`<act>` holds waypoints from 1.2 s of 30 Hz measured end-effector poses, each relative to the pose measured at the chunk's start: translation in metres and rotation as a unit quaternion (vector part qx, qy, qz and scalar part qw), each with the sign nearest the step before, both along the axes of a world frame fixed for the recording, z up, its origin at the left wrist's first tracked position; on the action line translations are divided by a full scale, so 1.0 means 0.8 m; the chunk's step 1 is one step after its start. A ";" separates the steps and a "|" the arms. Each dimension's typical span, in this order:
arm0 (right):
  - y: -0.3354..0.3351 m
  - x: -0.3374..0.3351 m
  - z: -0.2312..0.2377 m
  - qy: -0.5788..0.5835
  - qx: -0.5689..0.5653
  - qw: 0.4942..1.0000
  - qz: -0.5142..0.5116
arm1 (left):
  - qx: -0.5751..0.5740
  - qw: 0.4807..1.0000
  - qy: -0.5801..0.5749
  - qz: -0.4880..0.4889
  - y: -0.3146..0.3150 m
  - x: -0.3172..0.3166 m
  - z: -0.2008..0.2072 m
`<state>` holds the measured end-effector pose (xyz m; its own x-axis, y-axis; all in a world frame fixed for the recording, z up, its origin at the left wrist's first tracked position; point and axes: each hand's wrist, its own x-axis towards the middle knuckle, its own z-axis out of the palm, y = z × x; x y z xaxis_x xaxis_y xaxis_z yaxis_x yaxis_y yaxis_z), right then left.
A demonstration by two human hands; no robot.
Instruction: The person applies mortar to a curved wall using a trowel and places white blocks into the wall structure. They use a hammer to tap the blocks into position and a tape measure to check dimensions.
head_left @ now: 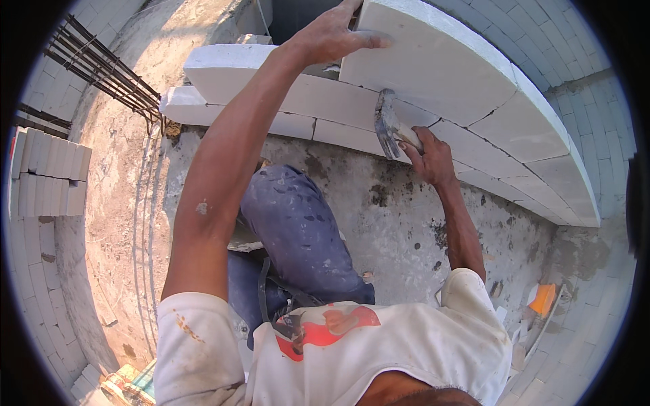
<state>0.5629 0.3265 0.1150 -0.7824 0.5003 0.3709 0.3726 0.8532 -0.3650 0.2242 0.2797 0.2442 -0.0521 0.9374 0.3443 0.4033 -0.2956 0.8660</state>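
My left hand [336,34] is at the near left end of a large white wall block [433,57]. Its thumb lies against the block's face, and the other fingers reach round the end, partly out of sight. This block stands on a lower course of white blocks [325,95], its left end set back from theirs. In my right hand [433,157] is a hammer, gripped by its pale handle close below the head. The mortar-smeared hammer head [387,125] is up against the lower courses in this view; I cannot tell whether it touches them.
Bundled rebar [101,68] juts out at the upper left. Stacked blocks [51,166] stand at the left wall. My bent knee [291,210] is above the rough concrete floor [399,230]. An orange object [542,298] lies at the lower right, beside the block wall [602,304].
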 end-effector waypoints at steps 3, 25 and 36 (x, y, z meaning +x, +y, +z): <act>0.006 0.005 0.002 0.000 0.015 1.000 0.005 | 0.011 1.000 0.008 0.009 -0.002 0.002 0.002; 0.009 0.015 0.035 -0.086 0.109 0.990 -0.034 | -0.006 0.999 -0.018 0.035 -0.002 0.018 -0.006; 0.022 0.050 0.032 -0.006 0.132 0.990 -0.046 | 0.000 1.000 -0.011 0.022 0.005 0.024 -0.009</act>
